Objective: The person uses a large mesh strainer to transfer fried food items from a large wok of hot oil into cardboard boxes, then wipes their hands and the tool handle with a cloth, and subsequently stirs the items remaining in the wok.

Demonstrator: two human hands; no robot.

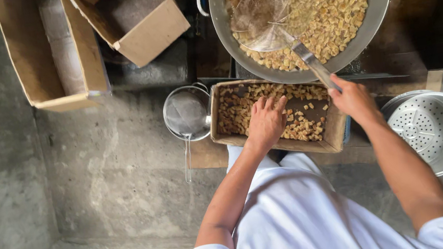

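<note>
The left hand [266, 121] lies palm down, fingers spread, on the golden fried pieces [243, 109] inside a shallow cardboard tray [334, 135]; it presses or sorts them but closes on nothing that I can make out. The right hand [352, 99] is clenched around the flat metal handle of a wire skimmer [263, 14], whose mesh bowl rests tilted in the large metal wok [381, 4] just beyond the tray.

Progress, as judged: the wok remains heaped with similar pieces across most of its width, while the tray is only partly covered. Its left end is thick with pieces and the right half shows bare dark cardboard with scattered bits. The bulk of the batch therefore appears unmoved.

Surroundings: a small round mesh sieve [187, 113] lies against the tray's left end, its handle pointing towards the person. A perforated steel steamer pot [438, 128] stands on the floor to the right, close beside the right forearm. Two open cardboard boxes [53, 50] sit at the far left on the concrete floor [94, 180], well apart from the work.

Obstructions: the tray is wedged tightly between wok and the person's knees, and the sieve touches its side, leaving little room to shift it.
</note>
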